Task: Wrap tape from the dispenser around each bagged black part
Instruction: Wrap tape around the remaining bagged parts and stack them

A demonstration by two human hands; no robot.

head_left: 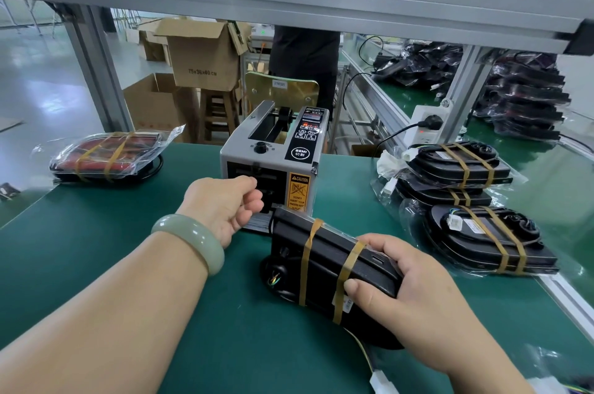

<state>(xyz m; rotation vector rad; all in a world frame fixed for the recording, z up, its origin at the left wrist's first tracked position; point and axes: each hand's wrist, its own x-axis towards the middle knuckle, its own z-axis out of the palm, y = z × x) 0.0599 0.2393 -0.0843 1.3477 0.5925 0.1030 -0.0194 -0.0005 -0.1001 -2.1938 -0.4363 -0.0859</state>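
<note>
Near the front of the green mat (128,233), just in front of the tape dispenser (273,149): the bagged black part (321,252), tipped up on edge. Two brown tape bands (307,262) round it already.

Held at its near end by the right hand (405,284), thumb on the front face, fingers curled over the top.

Left hand (225,204) up at the mouth of the dispenser, fingers curled in, thumb against them. Cannot tell if a strip of tape is pinched there; too small to see.

Looks hard and stiff inside, with a thin, clear, slippery bag outside. Maybe a bit heavy for one hand. Best to grip the firm black body at one end, not the loose bag. Careful with the thin wires and the white plug (382,385) trailing out at the near side: no pulling there. Sticky tape, so keep it flat and press it down smooth.

To the right, a pile of taped parts (475,233), two bands on each. Far left on the mat, one more taped part with red in it (106,156).
</note>
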